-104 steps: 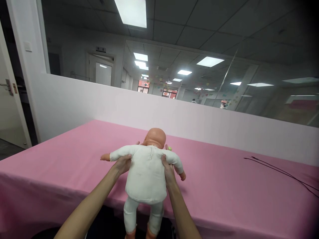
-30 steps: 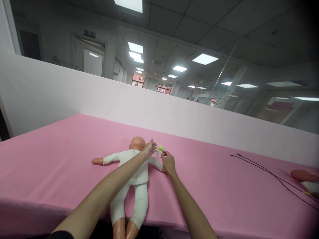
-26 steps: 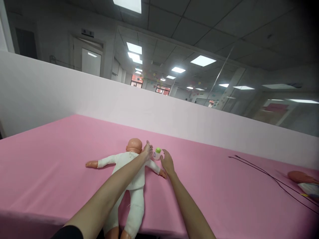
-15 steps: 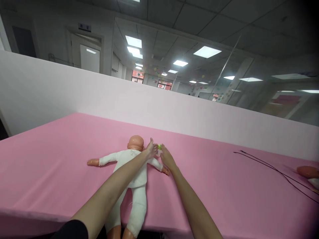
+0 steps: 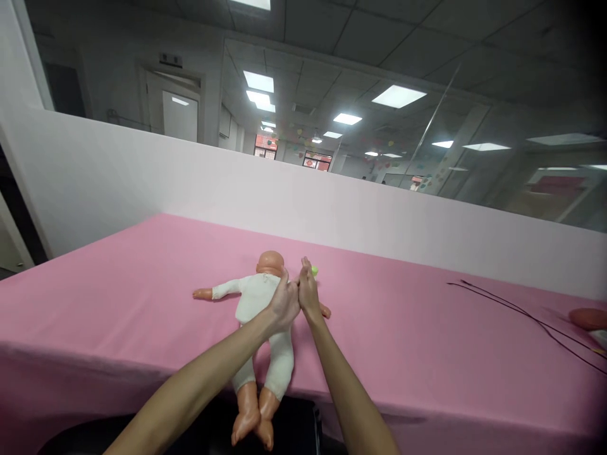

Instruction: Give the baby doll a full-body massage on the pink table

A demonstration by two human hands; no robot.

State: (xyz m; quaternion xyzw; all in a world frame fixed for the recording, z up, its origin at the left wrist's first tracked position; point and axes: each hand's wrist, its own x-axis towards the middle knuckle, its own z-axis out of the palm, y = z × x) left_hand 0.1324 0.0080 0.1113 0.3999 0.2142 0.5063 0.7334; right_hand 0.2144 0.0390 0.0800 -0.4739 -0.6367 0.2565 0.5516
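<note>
A baby doll [image 5: 258,303] in white clothes lies face down on the pink tablecloth [image 5: 118,303], its legs hanging over the front edge. My left hand [image 5: 283,303] is curled on the doll's right shoulder, thumb up. My right hand [image 5: 308,292] is pressed against it, fingers stretched forward together over the doll's right arm; what lies under its palm is hidden. The green cap of a small bottle [image 5: 313,271] peeks out just beyond my right fingers, apart from them as far as I can tell.
A thin black cable [image 5: 521,313] runs across the cloth at the right. Part of another doll [image 5: 588,318] lies at the far right edge. A white partition [image 5: 332,215] closes off the back of the table. A doorway is at the far left.
I set the doll down on the table, then reached both hands to the small bottle. Both hands have since drawn back from it onto the doll's right shoulder and arm.
</note>
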